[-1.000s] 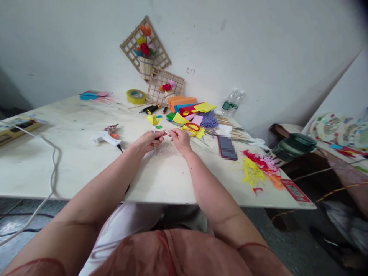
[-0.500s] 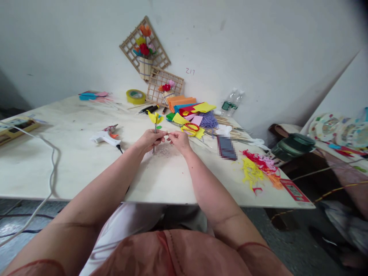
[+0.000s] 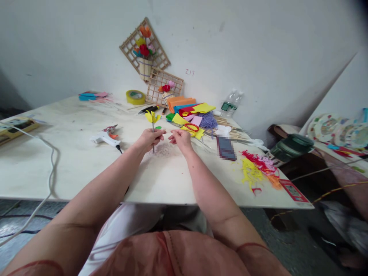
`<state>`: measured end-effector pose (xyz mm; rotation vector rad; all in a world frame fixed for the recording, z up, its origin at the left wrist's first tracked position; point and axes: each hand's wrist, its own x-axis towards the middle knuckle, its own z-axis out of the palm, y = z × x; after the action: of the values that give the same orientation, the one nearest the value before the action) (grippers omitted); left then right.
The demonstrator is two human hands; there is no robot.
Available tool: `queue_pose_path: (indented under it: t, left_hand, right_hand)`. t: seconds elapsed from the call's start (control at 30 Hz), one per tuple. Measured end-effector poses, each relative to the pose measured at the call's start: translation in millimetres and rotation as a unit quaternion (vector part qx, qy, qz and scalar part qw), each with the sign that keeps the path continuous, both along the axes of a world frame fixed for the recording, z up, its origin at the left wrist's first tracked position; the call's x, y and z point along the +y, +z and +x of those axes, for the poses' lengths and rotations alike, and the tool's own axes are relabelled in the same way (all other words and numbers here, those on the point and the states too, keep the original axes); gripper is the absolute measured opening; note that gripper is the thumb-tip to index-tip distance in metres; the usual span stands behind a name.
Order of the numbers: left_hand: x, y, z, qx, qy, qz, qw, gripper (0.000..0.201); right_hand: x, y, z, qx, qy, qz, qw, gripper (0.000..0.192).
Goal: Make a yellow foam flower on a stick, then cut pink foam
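A yellow craft flower (image 3: pixel 152 116) stands upright on a thin grey stem, and my left hand (image 3: pixel 150 138) is closed around that stem. Its petals show above my fingers, and the stem's lower end pokes out below. A small gap to the right, my right hand (image 3: pixel 180 138) has thumb and fingertips pinched together; whatever lies between them is too small to make out. A small green piece (image 3: pixel 158 127) shows just behind my left hand. Fine purplish scraps (image 3: pixel 161 150) lie on the white table (image 3: pixel 163 184) under my hands.
Left of my hands lies a white glue gun (image 3: pixel 104 138). Behind them are red-and-yellow scissors (image 3: pixel 192 127), coloured sheets (image 3: pixel 184 104) and purple yarn (image 3: pixel 209 120). Rightward lie a phone (image 3: pixel 226 148) and yellow shreds (image 3: pixel 251 169). Tape (image 3: pixel 135 97) and lattice frames (image 3: pixel 155 50) are at the back.
My hands have drawn apart, from fingertips nearly touching to a small gap. The flower has shifted slightly left with my left hand.
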<state>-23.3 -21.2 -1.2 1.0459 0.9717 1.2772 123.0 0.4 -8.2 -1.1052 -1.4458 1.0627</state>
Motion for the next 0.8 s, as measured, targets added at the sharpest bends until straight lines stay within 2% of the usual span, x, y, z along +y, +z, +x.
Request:
queue_pose_path:
  t: [0.27, 0.37, 0.5, 0.63, 0.8]
  left_hand:
    - [1, -0.9, -2, -0.023, -0.012, -0.023, 0.999, 0.024]
    - [1, -1.4, -2, -0.017, -0.013, -0.029, 0.999, 0.023]
    - [0, -2.4, -1, 0.009, -0.019, -0.024, 0.999, 0.026]
    - [-1, -1.2, 1, 0.035, -0.016, -0.021, 0.999, 0.029]
    - [-3, 1.8, 2, 0.033, -0.018, -0.036, 0.999, 0.026]
  right_hand:
    - [-2, -0.4, -1, 0.054, 0.026, 0.043, 0.997, 0.016]
    - [0, -4.3, -2, 0.024, 0.024, 0.071, 0.997, 0.016]
    - [4, -9.5, -2, -0.066, 0.018, 0.133, 0.989, 0.017]
    - [3, -9.3, -1, -0.162, -0.012, 0.210, 0.964, 0.015]
    - [-8, -1.8, 0, -0.312, -0.031, 0.288, 0.905, 0.018]
